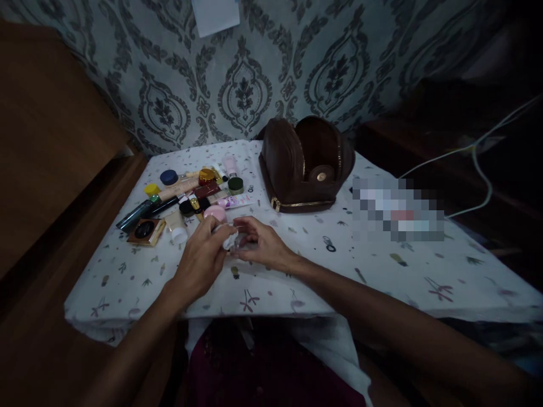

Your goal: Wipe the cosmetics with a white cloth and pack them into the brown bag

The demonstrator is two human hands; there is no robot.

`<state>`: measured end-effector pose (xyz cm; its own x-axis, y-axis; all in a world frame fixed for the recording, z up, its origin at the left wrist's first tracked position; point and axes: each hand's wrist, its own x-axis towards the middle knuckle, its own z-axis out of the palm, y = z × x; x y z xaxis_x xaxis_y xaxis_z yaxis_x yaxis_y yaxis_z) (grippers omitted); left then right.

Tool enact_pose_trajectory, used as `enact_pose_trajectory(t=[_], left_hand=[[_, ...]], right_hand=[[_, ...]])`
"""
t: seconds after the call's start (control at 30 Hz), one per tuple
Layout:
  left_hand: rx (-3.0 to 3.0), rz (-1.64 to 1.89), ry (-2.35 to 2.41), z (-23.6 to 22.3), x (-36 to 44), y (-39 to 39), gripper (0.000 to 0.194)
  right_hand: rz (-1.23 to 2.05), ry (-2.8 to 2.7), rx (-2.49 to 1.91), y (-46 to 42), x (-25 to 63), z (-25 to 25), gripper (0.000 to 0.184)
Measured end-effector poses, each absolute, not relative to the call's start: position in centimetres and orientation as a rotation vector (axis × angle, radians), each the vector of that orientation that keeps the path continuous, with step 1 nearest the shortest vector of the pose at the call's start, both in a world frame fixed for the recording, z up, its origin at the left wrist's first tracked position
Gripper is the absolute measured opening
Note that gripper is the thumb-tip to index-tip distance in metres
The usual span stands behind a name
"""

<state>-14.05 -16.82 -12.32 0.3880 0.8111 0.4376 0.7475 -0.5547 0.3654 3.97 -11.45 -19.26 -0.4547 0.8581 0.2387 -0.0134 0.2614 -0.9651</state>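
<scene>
My left hand (201, 251) is closed on a crumpled white wad (231, 241), perhaps tissue or cloth, near the front middle of the table. My right hand (265, 244) curls around a small clear container (246, 244), which meets the wad between the two hands. Fingers cover part of both things. Just beyond my left hand sits a round pink-lidded jar (215, 213). To its left lies a beige tube with a white cap (178, 230), beside a compact with a dark round top (145, 230).
Several cosmetics lie behind, among them a blue-lidded jar (168, 177), an amber-lidded jar (207, 176) and a green-lidded jar (235, 185). A brown bag (282, 164) stands unzipped at the back. A blurred-out object (399, 209) and white cable (486, 169) are on the right.
</scene>
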Motion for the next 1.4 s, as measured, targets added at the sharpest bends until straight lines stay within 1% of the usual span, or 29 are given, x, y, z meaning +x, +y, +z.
enact_pose_trajectory(t=[0.13, 0.27, 0.43, 0.53, 0.77, 0.93, 1.03, 1.2, 1.33, 1.4], left_hand=[[2.588, 0.841, 1.415, -12.7, -14.3, -18.2, 0.048], [2.502, 0.852, 1.385, -12.3, -14.6, -17.8, 0.047], [2.232, 0.892, 1.351, -11.5, -15.0, -14.8, 0.025], [2.119, 0.923, 1.262, -11.7, -15.6, -13.2, 0.019], [1.598, 0.851, 1.207, -13.5, -16.8, -12.4, 0.030], [1.393, 0.978, 1.205, -15.0, -16.6, -12.7, 0.034], [1.365, 1.046, 1.219, -15.7, -16.3, -13.1, 0.034], [1.388, 1.162, 1.279, -15.5, -15.6, -14.8, 0.033], [1.740, 1.224, 1.340, -14.5, -15.0, -16.4, 0.018], [1.933, 1.214, 1.318, -14.3, -15.0, -17.1, 0.017]], right_hand=[[1.356, -1.685, -0.778, -11.3, 4.1, -19.3, 0.071], [1.327, -1.737, -0.711, -11.3, 4.1, -19.1, 0.067], [1.288, -1.823, -0.646, -11.5, 4.5, -19.2, 0.068], [1.250, -1.877, -0.635, -11.4, 4.8, -19.4, 0.069], [1.315, -1.910, -0.506, -11.3, 5.1, -19.0, 0.066], [1.493, -1.816, -0.477, -11.2, 4.9, -19.2, 0.070], [1.558, -1.775, -0.504, -11.2, 4.9, -19.2, 0.073], [1.571, -1.723, -0.604, -11.1, 4.8, -18.9, 0.068], [1.622, -1.634, -0.669, -10.9, 4.7, -19.2, 0.070], [1.611, -1.593, -0.698, -10.8, 4.6, -19.5, 0.070]])
